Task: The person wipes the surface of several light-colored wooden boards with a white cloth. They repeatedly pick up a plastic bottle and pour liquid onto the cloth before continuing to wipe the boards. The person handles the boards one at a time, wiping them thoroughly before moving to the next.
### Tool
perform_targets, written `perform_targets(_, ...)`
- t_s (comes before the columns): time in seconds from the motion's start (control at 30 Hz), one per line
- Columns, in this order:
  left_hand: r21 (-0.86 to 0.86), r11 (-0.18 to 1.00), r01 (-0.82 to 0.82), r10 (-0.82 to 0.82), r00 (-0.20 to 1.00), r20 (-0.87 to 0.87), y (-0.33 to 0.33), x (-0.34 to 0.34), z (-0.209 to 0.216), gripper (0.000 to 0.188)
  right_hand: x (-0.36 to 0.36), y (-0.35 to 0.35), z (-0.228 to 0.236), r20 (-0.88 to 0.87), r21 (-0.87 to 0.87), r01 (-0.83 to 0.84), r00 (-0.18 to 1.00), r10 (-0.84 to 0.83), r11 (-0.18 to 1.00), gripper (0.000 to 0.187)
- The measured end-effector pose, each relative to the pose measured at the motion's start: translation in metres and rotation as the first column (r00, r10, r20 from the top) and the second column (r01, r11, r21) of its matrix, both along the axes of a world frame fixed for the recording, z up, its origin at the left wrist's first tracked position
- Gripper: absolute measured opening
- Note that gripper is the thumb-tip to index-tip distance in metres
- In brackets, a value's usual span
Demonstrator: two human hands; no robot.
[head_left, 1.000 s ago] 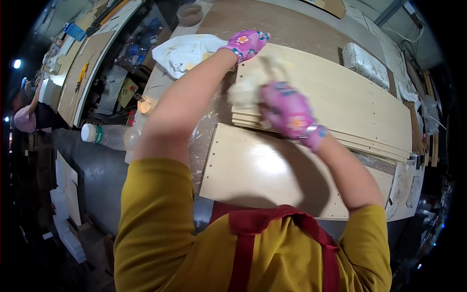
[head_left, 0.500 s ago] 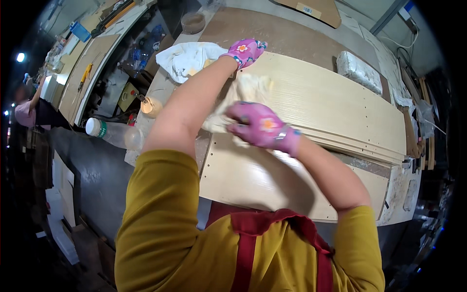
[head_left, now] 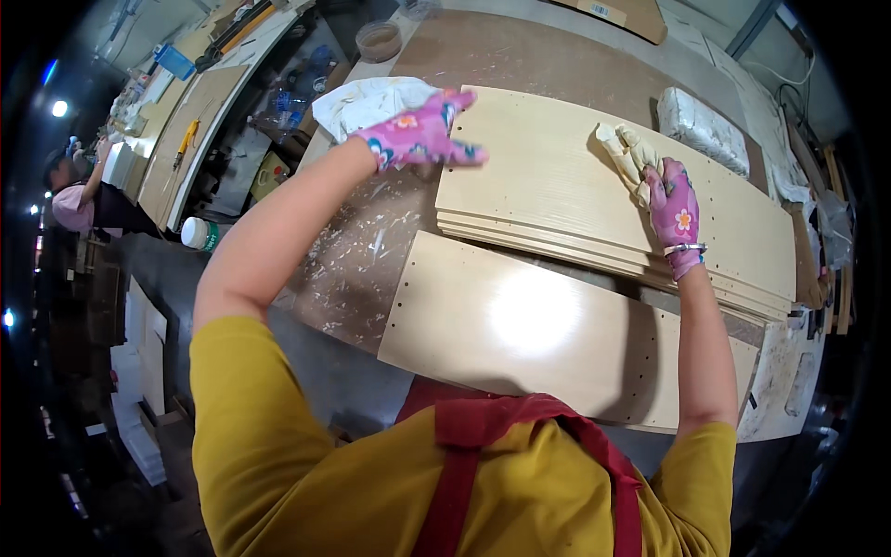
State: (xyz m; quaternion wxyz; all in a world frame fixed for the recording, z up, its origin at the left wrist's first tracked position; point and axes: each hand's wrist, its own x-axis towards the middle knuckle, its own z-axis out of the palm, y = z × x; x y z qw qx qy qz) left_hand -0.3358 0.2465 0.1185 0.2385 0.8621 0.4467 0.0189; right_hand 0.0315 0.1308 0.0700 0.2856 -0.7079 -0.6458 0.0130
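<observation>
A stack of pale wooden panels (head_left: pixel 548 158) with small drilled holes lies on the bench before me. At its left end my left hand (head_left: pixel 418 132), in a pink flowered glove, has its fingers spread and holds nothing; motion blurs it slightly. My right hand (head_left: pixel 676 200), gloved alike, is closed on a cream cloth (head_left: pixel 631 158), which rests on the top panel of the stack. Nearer to me lies another pale panel (head_left: pixel 492 306), with light glaring off its middle. A white cloth (head_left: pixel 367 107) is bunched up just behind my left hand.
White shavings litter the brown bench top (head_left: pixel 348 265) at left. A wrapped white packet (head_left: pixel 703 130) lies behind the stack, and a round tub (head_left: pixel 379 42) stands far left. A capped bottle (head_left: pixel 200 234) is partly hidden by my left arm. Another person (head_left: pixel 79 200) works far left.
My right hand has swept the cream cloth from the stack's left end toward its right. My left hand has moved left and down, with its fingers spreading.
</observation>
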Motion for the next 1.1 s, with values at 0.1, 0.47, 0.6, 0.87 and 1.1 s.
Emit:
perform_targets(0.1,-0.176,0.984,-0.005,-0.004,0.999,-0.051,-0.022,0.003,-0.009,0.109,-0.003,-0.001,0.002,-0.008,0.012,0.013,1.000,-0.012,1.000,0.027)
perform_targets(0.47,-0.469,0.881,-0.064,0.078,0.997,0.011,-0.020,0.008,0.020,0.092,0.003,-0.001,-0.001,-0.029,0.098,-0.040,0.999,0.043,0.994,0.028)
perform_targets(0.6,-0.563,0.823,-0.070,0.060,0.998,-0.037,-0.017,0.005,0.029,0.088,0.000,-0.003,0.006,-0.049,0.029,-0.019,0.999,0.021,0.999,0.029)
perform_targets(0.87,-0.135,0.988,-0.079,0.087,0.995,0.058,0.002,-0.027,0.001,0.050,-0.002,0.001,0.000,-0.071,0.080,-0.035,0.997,0.041,0.996,0.031)
perform_targets(1.1,0.661,0.703,0.263,-0.544,0.797,0.262,-0.093,0.074,-0.032,0.041,0.032,0.026,0.009,-0.857,-0.157,-0.066,0.505,-0.103,0.985,0.028)
